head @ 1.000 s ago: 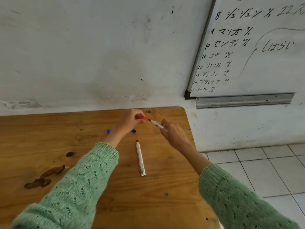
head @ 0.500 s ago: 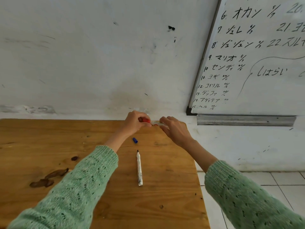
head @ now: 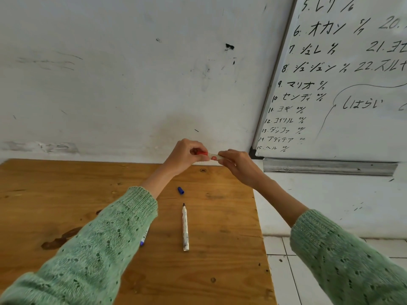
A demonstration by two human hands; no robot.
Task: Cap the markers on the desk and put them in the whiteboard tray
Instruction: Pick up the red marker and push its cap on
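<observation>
Red plastic cap (head: 201,153) now seated on white marker barrel (head: 213,154), both hands (head: 187,155) (head: 236,165) gripping it above the wooden desk (head: 220,227); traying follows.

- both arms are in a mint green knitted sweater, kind of a soft heathered yarn with paler flecks in it
- the left sleeve (head: 92,245) has an openwork lace pattern, little eyelet holes running in wavy rows
- the right sleeve (head: 352,260) is the same knit, same scattered holes
- cuffs are ribbed and tighter, sitting partway up the forearms, so both wrists are bare
- left hand (head: 187,154) and right hand (head: 239,165): no rings, watch or bracelets that I can see
</observation>
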